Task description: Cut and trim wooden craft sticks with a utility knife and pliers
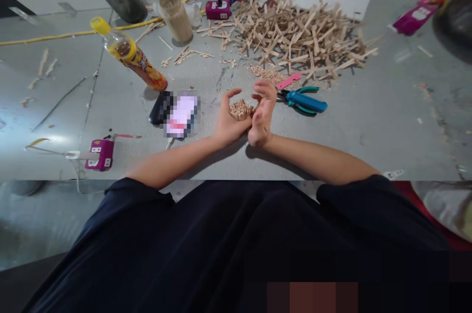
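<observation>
A small round cluster of cut wooden stick pieces (239,109) sits in the palm of my left hand (230,127), whose thumb and fingers curve around it. My right hand (263,115) is raised on edge against it, with its fingers apart and bent and its palm turned toward the cluster. Where the two hands meet, part of the cluster is hidden. Just right of my right hand lie blue-and-teal pliers (306,100) and a flat pink tool (289,81). Small wood crumbs (266,75) are scattered beyond my fingertips.
A big heap of wooden sticks (295,33) covers the table's far middle. To the left stand a yellow-capped bottle (129,55) and a jar (175,17). A phone (181,115) lies beside a black case (161,107). Purple power adapters (100,155) and yellow cable run across the table.
</observation>
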`<state>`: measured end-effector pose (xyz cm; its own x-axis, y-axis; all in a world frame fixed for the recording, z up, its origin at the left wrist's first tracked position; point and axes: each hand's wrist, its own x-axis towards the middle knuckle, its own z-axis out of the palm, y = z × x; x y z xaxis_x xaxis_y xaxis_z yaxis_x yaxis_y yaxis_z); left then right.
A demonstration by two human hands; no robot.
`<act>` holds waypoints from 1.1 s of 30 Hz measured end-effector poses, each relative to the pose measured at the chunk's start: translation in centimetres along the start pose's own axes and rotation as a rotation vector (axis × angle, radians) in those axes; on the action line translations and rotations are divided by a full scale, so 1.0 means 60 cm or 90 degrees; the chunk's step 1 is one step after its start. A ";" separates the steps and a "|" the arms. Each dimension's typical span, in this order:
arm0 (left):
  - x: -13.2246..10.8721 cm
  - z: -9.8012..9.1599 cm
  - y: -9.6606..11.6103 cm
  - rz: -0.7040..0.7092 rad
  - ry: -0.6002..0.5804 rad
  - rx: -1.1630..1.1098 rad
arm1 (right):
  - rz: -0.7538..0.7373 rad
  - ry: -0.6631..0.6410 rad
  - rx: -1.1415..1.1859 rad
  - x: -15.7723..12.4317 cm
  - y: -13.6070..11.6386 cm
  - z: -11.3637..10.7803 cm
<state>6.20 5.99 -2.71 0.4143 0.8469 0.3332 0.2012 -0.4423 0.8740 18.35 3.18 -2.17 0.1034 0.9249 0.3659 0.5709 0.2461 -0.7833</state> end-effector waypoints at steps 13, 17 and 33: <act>0.242 -0.160 -0.148 -0.224 0.121 0.295 | -0.057 -0.107 0.123 -0.010 0.051 -0.041; 0.246 -0.154 -0.155 -0.266 0.116 0.323 | -0.099 -0.139 0.120 -0.021 0.054 -0.049; 0.214 -0.155 -0.098 -0.330 0.104 0.395 | -0.071 -0.108 0.144 -0.022 0.066 -0.038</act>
<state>2.09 22.20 -0.26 0.0092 0.9995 0.0306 0.8053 -0.0256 0.5923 22.35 2.29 -4.59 -0.0981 0.9191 0.3817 0.3728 0.3895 -0.8422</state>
